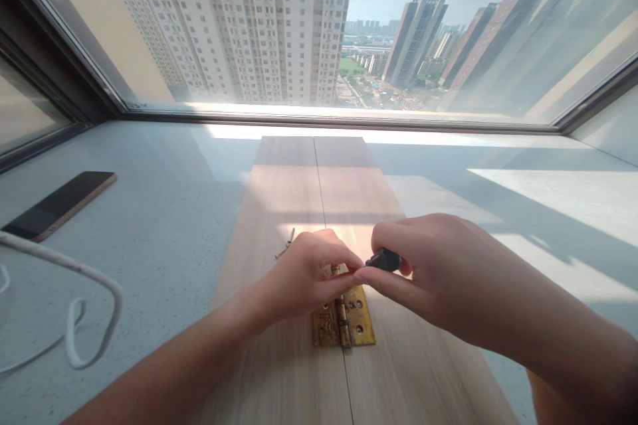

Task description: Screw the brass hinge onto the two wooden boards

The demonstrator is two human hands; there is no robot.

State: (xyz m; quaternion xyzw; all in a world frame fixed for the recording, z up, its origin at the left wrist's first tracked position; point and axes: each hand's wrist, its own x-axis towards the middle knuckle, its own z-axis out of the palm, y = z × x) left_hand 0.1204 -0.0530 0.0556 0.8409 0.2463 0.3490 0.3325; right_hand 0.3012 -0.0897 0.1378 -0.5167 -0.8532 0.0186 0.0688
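Note:
A tarnished brass hinge [366, 329] lies opened flat across the seam between two light wooden boards [279, 186]. Above its far end, my left hand [312, 272] is closed in a pinch; whatever sits between the fingertips is too small to make out. My right hand [433, 265] grips a black-handled screwdriver [383, 259], of which only the stubby handle shows. Its thumb tip meets the left fingertips. Screw holes are visible in the hinge's near part, while the left hand covers the far part. Beyond that hand, a few loose screws [286, 246] rest on the left board.
The boards lie on a pale speckled windowsill [164, 212]. At the left are a dark phone [60, 206] and a curled white cable [112, 305]. A window frame [349, 123] runs along the far edge, with tall buildings outside.

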